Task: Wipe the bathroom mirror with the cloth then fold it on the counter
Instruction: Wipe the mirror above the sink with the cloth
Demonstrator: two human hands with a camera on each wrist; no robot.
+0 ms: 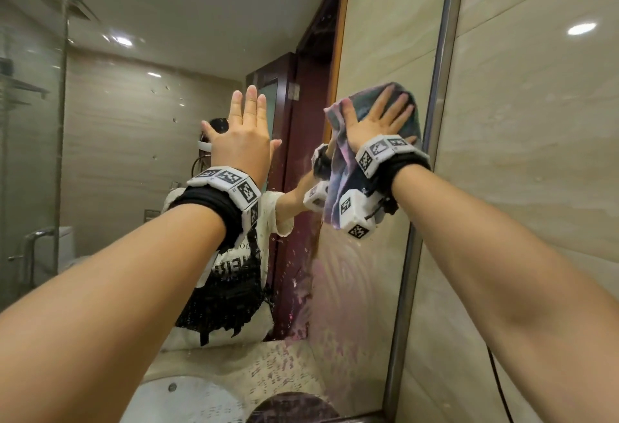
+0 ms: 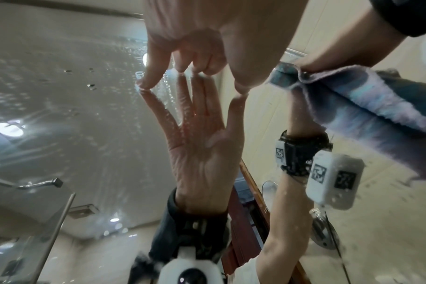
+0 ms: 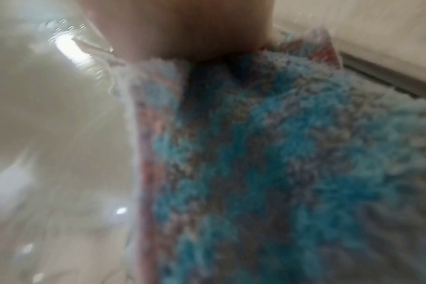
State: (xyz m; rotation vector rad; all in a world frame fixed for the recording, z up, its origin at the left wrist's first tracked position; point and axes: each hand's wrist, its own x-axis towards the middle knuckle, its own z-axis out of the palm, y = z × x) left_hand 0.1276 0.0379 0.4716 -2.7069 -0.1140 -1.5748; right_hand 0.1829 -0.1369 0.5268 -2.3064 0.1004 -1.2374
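Observation:
The mirror (image 1: pixel 140 161) fills the left and middle of the head view, speckled with water drops. My right hand (image 1: pixel 378 121) lies flat with spread fingers on a blue and purple fluffy cloth (image 1: pixel 341 167), pressing it against the glass near the mirror's right edge. The cloth (image 3: pixel 280 163) fills the blurred right wrist view and hangs down below the wrist. My left hand (image 1: pixel 244 134) is open, fingers straight, its fingertips (image 2: pixel 144 84) touching the bare glass to the left of the cloth (image 2: pixel 353 103).
A metal frame strip (image 1: pixel 432 141) bounds the mirror on the right, with beige wall tiles (image 1: pixel 536 154) beyond. The speckled counter and a white basin (image 1: pixel 187 399) show low in the reflection. A glass shower screen is reflected at far left.

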